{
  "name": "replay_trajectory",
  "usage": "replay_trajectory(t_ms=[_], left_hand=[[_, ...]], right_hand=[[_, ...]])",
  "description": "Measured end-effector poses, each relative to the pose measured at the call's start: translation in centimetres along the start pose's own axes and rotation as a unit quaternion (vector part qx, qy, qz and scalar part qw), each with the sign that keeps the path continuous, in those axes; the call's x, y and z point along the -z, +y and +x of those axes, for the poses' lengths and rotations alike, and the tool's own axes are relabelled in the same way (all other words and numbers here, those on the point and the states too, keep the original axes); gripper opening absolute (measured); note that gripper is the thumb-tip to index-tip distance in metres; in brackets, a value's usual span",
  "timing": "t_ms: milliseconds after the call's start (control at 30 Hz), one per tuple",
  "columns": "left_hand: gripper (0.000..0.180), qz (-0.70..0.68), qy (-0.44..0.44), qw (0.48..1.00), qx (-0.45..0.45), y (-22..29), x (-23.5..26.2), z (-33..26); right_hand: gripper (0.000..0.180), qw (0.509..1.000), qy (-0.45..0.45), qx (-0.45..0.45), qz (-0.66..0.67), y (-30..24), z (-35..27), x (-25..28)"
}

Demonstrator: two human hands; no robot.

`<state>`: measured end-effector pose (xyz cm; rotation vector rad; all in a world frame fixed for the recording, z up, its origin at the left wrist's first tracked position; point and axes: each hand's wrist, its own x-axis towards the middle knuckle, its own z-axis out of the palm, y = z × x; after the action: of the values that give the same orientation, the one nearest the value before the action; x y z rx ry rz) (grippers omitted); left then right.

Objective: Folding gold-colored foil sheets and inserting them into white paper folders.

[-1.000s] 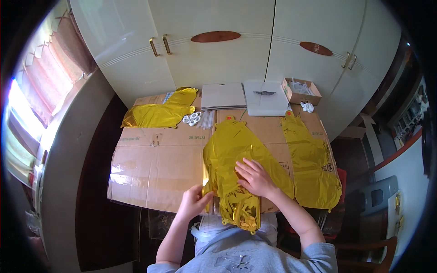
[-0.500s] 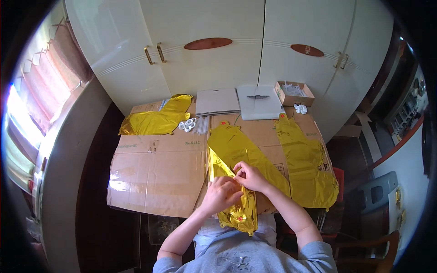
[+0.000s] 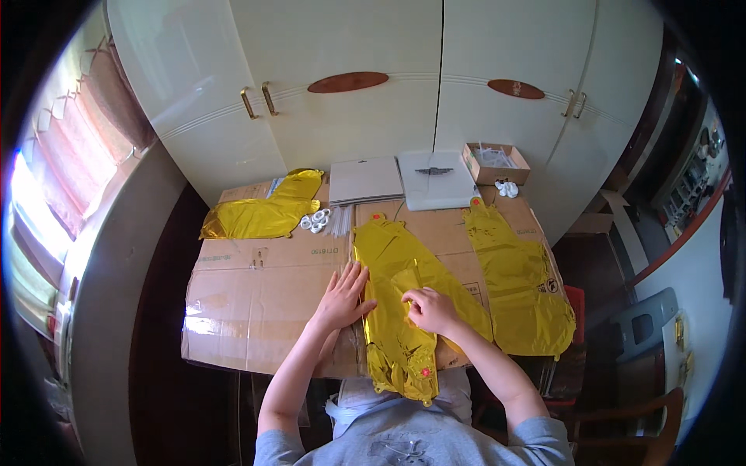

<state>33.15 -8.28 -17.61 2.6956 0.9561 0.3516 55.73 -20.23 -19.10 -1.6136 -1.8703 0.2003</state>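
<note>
Head view. A flattened brown cardboard sheet (image 3: 256, 295) covers the table top. On it, directly in front of the person, lies a long, deflated gold foil balloon (image 3: 396, 303), running from the sheet's middle down over its near edge, where the crumpled lower end hangs.

The left hand (image 3: 342, 299) lies flat on the cardboard, fingers spread wide, its fingertips touching the balloon's left edge; it grips nothing. The right hand (image 3: 431, 309) rests on the balloon's middle with fingers curled in, pinching a fold of the foil.

A second gold foil balloon (image 3: 524, 283) lies flat just to the right. A third gold foil balloon (image 3: 264, 213) lies at the far left corner. Small white plastic rings (image 3: 315, 221) sit beside it. A small open cardboard box (image 3: 495, 163) stands at the far right, before cream cupboard doors (image 3: 350, 101).
</note>
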Motion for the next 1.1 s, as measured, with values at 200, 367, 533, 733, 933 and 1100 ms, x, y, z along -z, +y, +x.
replay_trajectory(t_ms=[200, 367, 533, 733, 933, 1100], left_hand=[[0.085, 0.068, -0.042, 0.996, -0.041, 0.7, -0.9, 0.0], [0.085, 0.09, -0.035, 0.994, -0.055, 0.9, -1.3, 0.1], [0.088, 0.081, -0.032, 0.995, -0.047, 0.6, -1.2, 0.2], [0.093, 0.08, -0.048, 0.995, -0.02, -0.6, -0.8, 1.4], [0.098, 0.107, -0.057, 0.992, -0.026, -1.2, -0.3, 2.0], [0.103, 0.113, -0.053, 0.991, -0.037, -1.8, -0.6, 1.9]], right_hand=[[0.017, 0.999, 0.023, 0.02, 0.017, 1.3, -0.6, 0.0], [0.013, 1.0, 0.002, 0.024, -0.002, 1.5, -0.7, 0.7], [0.011, 1.0, -0.011, 0.023, 0.003, 1.4, -0.6, 0.9], [0.012, 0.998, 0.033, 0.042, 0.034, 1.8, -0.7, 0.5], [0.012, 0.997, 0.037, 0.04, 0.053, 1.8, -0.8, 0.6], [0.011, 0.999, 0.004, 0.017, 0.044, 1.9, -0.8, 0.8]])
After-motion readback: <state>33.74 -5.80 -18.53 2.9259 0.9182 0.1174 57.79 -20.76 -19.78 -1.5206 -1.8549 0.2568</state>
